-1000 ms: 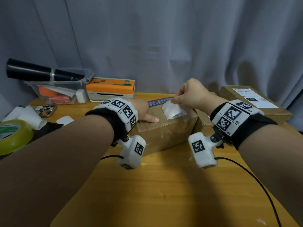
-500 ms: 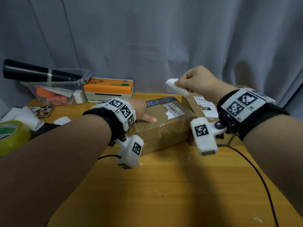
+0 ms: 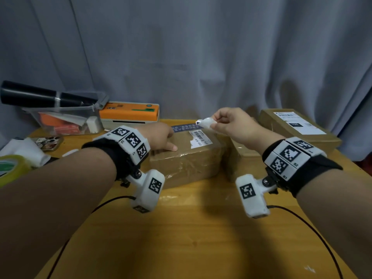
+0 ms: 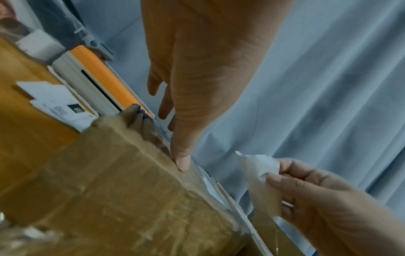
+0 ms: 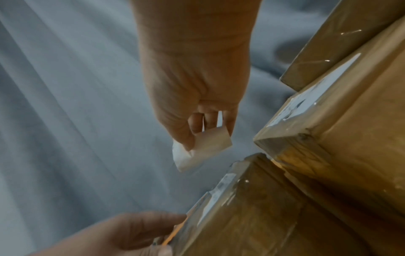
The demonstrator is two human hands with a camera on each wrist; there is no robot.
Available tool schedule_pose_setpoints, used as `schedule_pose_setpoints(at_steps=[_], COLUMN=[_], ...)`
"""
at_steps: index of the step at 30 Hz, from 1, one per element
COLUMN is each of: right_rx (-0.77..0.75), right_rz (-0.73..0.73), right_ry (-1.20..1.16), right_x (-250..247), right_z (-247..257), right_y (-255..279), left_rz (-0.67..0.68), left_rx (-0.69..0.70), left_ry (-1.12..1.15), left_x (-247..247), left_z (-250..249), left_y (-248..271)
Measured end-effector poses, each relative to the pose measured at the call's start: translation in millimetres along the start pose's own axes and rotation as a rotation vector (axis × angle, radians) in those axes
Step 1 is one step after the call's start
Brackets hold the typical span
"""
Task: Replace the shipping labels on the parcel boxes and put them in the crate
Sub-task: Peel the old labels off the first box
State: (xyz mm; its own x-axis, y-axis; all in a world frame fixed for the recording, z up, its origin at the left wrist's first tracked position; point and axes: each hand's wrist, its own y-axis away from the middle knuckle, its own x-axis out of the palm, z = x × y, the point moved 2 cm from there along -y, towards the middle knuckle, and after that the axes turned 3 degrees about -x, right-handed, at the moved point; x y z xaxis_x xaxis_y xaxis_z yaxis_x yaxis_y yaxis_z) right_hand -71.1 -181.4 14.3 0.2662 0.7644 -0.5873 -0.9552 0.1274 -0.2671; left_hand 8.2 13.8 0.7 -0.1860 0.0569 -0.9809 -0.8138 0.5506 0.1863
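Observation:
A taped brown parcel box (image 3: pixel 187 160) lies in the middle of the wooden table, with a torn remnant of a white barcode label (image 3: pixel 198 138) on its top. My left hand (image 3: pixel 161 137) presses on the box's top with straight fingers; its thumb (image 4: pixel 183 160) lies along the near edge. My right hand (image 3: pixel 225 121) hovers above the box's far right corner and pinches a crumpled torn-off piece of label (image 3: pixel 205 123) (image 5: pixel 201 147) (image 4: pixel 258 169) between thumb and fingers. A second box (image 3: pixel 237 158) sits just right of the first, a third box (image 3: pixel 296 127) with a whole label at the far right.
An orange and white label printer (image 3: pixel 128 114) stands at the back, beside a clear plastic crate (image 3: pixel 64 119) with a black roll across it. A yellow tape roll (image 3: pixel 10 168) and white scraps lie at the left. Loose labels (image 4: pixel 59 104) lie by the printer.
My right hand tore a piece of the label off the box, lifted it up, then came down a little. The left hand stayed pressed on the box.

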Motion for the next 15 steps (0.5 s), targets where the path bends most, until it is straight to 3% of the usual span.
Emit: schedule_pose_setpoints(at_steps=[3,7,11,15], right_rx=[-0.014,-0.123,-0.197,-0.201], right_rz=[0.036,0.047,0.123,0.182], right_ry=[0.001,-0.024,-0.014,-0.001], right_x=[8,20,32,41], right_z=[-1,5,16,26], right_y=[4,7,13,18], left_rz=[-0.099,-0.29,-0.244,-0.238], left_rx=[0.031,0.073,0.081,0.042], left_ry=[0.123,0.592,0.861,0.902], left_x=[3,-2,-7,-11], left_z=[-5,-15,-18,-2], left_y=[3,12,18,25])
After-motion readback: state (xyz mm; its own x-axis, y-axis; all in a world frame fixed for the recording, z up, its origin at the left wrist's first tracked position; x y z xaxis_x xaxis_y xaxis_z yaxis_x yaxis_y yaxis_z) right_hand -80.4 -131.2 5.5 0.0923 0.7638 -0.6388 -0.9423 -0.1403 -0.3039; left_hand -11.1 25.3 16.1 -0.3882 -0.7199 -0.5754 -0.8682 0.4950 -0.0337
